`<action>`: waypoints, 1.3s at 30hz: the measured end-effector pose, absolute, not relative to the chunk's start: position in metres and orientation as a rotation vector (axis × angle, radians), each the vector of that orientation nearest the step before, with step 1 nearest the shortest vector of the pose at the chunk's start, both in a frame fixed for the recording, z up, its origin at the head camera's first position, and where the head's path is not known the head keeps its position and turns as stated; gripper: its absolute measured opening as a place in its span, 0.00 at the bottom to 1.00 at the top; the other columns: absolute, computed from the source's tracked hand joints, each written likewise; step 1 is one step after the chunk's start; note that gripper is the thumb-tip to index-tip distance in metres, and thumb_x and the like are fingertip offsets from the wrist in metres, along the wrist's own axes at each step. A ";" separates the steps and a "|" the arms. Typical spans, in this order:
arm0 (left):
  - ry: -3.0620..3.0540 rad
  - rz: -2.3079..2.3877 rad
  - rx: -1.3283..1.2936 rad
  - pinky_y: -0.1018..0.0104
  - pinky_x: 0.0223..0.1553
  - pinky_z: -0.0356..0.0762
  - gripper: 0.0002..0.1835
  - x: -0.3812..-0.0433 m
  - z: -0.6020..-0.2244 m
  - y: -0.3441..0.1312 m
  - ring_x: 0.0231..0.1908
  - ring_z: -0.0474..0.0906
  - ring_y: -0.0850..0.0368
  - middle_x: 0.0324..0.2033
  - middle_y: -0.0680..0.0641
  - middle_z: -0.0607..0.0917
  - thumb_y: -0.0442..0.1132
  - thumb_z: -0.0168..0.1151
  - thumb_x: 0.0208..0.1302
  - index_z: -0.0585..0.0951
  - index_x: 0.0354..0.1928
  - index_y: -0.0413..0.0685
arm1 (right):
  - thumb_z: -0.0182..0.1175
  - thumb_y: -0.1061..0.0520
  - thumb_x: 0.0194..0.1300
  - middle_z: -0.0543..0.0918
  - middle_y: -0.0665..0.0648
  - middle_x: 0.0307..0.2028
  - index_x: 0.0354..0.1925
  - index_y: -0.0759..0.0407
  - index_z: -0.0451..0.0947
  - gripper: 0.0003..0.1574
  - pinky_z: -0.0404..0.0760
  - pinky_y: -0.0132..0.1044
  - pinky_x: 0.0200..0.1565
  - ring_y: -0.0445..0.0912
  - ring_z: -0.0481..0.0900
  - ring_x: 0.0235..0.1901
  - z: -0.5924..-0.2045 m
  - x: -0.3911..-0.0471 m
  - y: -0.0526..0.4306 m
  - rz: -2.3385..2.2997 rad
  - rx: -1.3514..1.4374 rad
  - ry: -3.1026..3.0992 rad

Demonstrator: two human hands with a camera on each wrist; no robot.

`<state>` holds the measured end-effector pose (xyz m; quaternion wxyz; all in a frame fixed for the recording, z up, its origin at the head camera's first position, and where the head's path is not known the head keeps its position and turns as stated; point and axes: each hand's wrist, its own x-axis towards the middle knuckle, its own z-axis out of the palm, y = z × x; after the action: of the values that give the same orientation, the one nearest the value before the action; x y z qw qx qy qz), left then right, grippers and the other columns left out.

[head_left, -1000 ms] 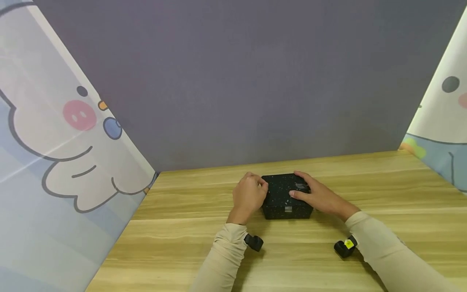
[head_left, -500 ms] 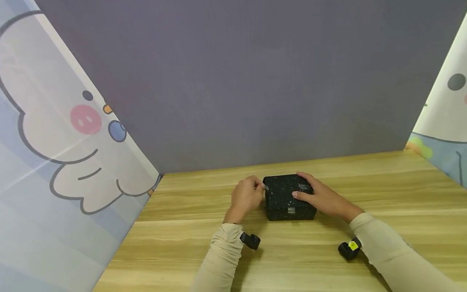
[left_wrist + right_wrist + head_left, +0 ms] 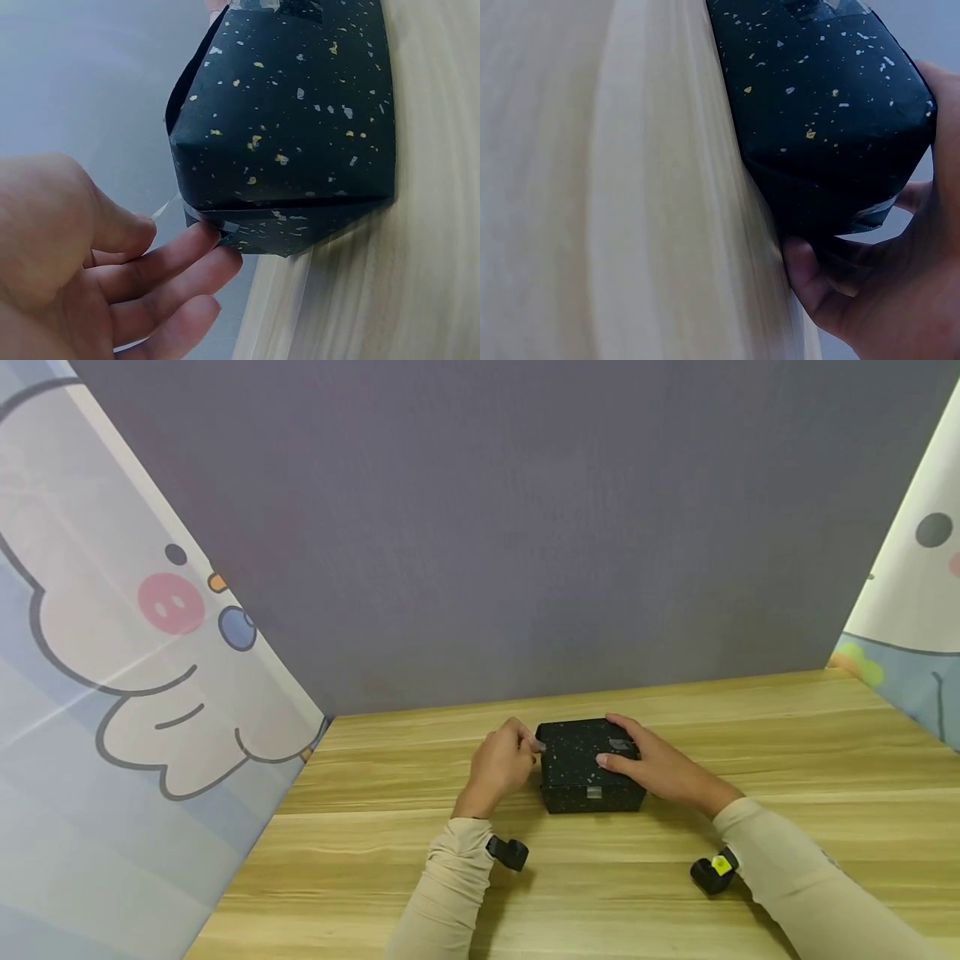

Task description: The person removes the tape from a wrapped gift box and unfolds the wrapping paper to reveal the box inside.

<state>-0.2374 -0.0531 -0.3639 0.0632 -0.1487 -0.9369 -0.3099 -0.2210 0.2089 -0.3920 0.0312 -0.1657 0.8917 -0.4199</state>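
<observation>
Behind, grey wall (image 3: 487, 527); beneath the speckled black box (image 3: 573, 768), wood-grain tabletop (image 3: 345, 843).

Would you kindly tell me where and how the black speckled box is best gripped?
I'd grip the black speckled box by its right end, from the right and above, thumb on the flat top, as the right hand does: it sits level on the table. Avoid the left end, where the left hand pinches clear tape.

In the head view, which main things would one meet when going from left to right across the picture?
Left cartoon-printed panel, left hand, speckled black box, right hand, right cartoon-printed panel.
</observation>
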 end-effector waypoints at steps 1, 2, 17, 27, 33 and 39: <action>-2.832 -0.939 -0.454 0.65 0.25 0.68 0.08 -0.238 -0.364 -0.054 0.24 0.76 0.63 0.35 0.55 0.87 0.36 0.51 0.77 0.76 0.37 0.51 | 0.55 0.31 0.71 0.47 0.69 0.77 0.80 0.53 0.43 0.56 0.58 0.73 0.62 0.70 0.50 0.72 -0.392 -0.221 0.209 -1.291 -0.511 2.750; -2.836 -0.940 -0.454 0.65 0.25 0.68 0.08 -0.238 -0.363 -0.054 0.24 0.76 0.63 0.35 0.54 0.86 0.36 0.50 0.77 0.76 0.37 0.51 | 0.55 0.31 0.71 0.47 0.69 0.77 0.80 0.53 0.43 0.55 0.57 0.73 0.62 0.70 0.50 0.72 -0.391 -0.221 0.209 -1.290 -0.512 2.752; -2.861 -1.051 -0.403 0.63 0.31 0.72 0.09 -0.243 -0.365 -0.060 0.28 0.80 0.63 0.28 0.58 0.87 0.35 0.49 0.76 0.76 0.35 0.51 | 0.55 0.30 0.70 0.49 0.69 0.77 0.80 0.53 0.45 0.55 0.56 0.73 0.63 0.70 0.50 0.73 -0.390 -0.223 0.208 -1.271 -0.537 2.775; -2.939 -1.080 -0.351 0.63 0.29 0.71 0.11 -0.244 -0.366 -0.064 0.27 0.77 0.61 0.29 0.56 0.87 0.40 0.49 0.76 0.78 0.35 0.50 | 0.54 0.30 0.70 0.48 0.69 0.77 0.80 0.52 0.44 0.55 0.56 0.73 0.63 0.70 0.49 0.73 -0.390 -0.222 0.209 -1.253 -0.525 2.775; -2.977 -1.088 -0.331 0.64 0.27 0.72 0.09 -0.245 -0.368 -0.066 0.26 0.77 0.60 0.29 0.56 0.87 0.40 0.51 0.73 0.79 0.34 0.51 | 0.54 0.30 0.71 0.47 0.69 0.77 0.80 0.52 0.44 0.55 0.56 0.73 0.63 0.70 0.49 0.73 -0.390 -0.222 0.209 -1.257 -0.526 2.771; -3.002 -1.072 -0.347 0.65 0.23 0.68 0.14 -0.247 -0.371 -0.067 0.21 0.73 0.60 0.28 0.55 0.87 0.39 0.53 0.70 0.84 0.29 0.46 | 0.54 0.30 0.71 0.48 0.69 0.77 0.80 0.52 0.44 0.55 0.56 0.73 0.62 0.70 0.49 0.73 -0.391 -0.221 0.208 -1.254 -0.518 2.771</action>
<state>-0.2475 -0.0675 -0.3706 -0.0326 -0.1083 -0.9358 -0.3340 -0.2206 0.2080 -0.3905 0.0281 -0.1680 0.8977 -0.4063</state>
